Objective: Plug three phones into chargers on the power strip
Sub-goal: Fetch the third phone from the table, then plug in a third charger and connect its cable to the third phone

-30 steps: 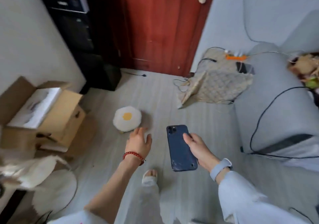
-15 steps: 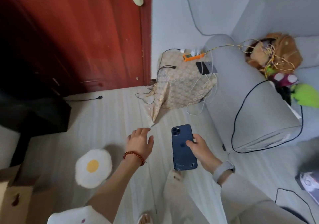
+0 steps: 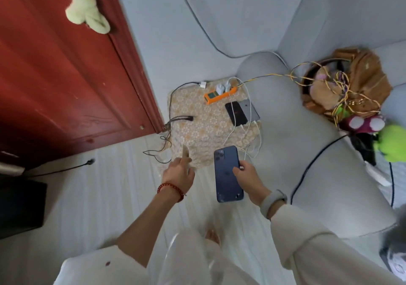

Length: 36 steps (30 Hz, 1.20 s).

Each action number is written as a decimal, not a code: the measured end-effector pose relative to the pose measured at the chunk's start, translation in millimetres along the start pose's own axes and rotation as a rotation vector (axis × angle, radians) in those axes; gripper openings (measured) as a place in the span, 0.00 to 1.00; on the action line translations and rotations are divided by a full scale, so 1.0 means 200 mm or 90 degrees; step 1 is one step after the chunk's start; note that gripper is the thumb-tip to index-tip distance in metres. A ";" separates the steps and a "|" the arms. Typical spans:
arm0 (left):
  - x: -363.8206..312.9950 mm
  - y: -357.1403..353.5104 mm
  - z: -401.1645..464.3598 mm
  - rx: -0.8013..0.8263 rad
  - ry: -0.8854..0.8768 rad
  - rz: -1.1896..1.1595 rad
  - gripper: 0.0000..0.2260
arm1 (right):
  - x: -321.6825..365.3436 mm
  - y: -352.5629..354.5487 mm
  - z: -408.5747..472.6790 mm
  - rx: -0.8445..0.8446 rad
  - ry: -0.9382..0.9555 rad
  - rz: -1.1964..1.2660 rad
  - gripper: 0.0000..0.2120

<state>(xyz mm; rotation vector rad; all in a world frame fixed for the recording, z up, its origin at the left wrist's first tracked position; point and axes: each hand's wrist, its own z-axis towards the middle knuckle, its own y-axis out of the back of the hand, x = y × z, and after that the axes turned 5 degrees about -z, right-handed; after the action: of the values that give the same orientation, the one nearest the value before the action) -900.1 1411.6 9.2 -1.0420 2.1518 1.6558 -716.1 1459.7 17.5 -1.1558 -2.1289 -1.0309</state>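
My right hand [image 3: 247,179] grips a dark blue phone [image 3: 227,172] by its right edge, back side up, above the floor. My left hand [image 3: 179,171] hangs empty to its left with a finger stretched forward. Ahead, an orange power strip [image 3: 216,97] with white chargers [image 3: 223,87] plugged in lies on a patterned cloth [image 3: 204,129]. A black phone [image 3: 236,113] and a grey phone [image 3: 250,109] lie side by side on the cloth, with white cables [image 3: 246,135] running from their near ends.
A grey sofa arm [image 3: 307,153] stands right of the cloth, with a black cable [image 3: 307,170] draped over it and toys and a brown bag [image 3: 360,82] on the seat. A red door [image 3: 66,76] is at the left. Dark loose cables [image 3: 167,139] lie by the door corner.
The view has moved closer to the cloth and power strip. My right hand still holds the blue phone; my left hand has stretched a finger forward.
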 end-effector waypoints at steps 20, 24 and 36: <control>0.42 -0.10 1.82 0.052 0.195 -0.088 0.18 | 0.37 -0.32 1.92 0.080 -0.135 -0.170 0.11; 0.50 -0.17 2.13 0.021 0.217 -0.068 0.23 | 0.31 -0.42 2.14 0.117 -0.107 -0.215 0.11; 0.61 -0.30 2.55 -0.065 0.341 -0.166 0.27 | 0.25 -0.44 2.25 0.080 0.021 -0.480 0.09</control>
<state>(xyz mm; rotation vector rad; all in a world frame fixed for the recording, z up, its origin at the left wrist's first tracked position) -1066.3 1822.5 -276.2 -1.8842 2.1051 1.4968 -850.0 1815.3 -242.7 -0.2455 -2.6158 -1.1688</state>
